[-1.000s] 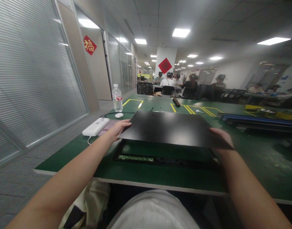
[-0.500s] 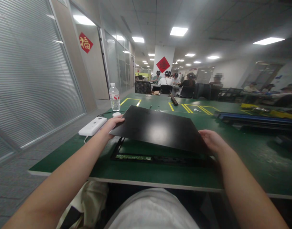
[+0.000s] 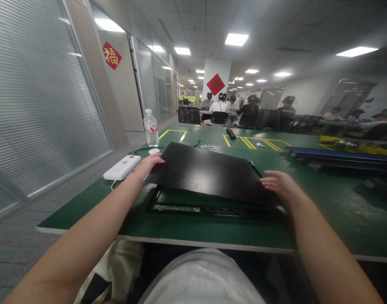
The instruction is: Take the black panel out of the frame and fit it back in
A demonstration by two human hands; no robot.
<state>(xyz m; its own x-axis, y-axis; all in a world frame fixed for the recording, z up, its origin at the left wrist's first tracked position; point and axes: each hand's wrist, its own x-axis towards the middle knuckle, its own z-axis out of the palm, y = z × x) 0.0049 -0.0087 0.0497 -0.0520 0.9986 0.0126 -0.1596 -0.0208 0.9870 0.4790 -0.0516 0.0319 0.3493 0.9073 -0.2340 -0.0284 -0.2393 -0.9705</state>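
Note:
A thin, flat black screen panel is tilted over a black frame on the green table, its left side higher than its right. Along the frame's near side runs a strip of green circuit board. My left hand grips the panel's left edge, thumb on top and the other fingers mostly hidden. Beside the panel's right edge is my right hand, fingers stretched out and apart; whether the fingertips touch the edge I cannot tell. The panel covers much of the frame.
Left of the panel are a white power bank with a cable, a small white round object and a water bottle. Dark long bars with blue edges lie at right. Yellow tape marks the far table, and several people sit beyond it.
The panel's right side has come down a little toward the frame. My right hand's fingers have straightened and loosened from that edge. My left hand keeps its grip.

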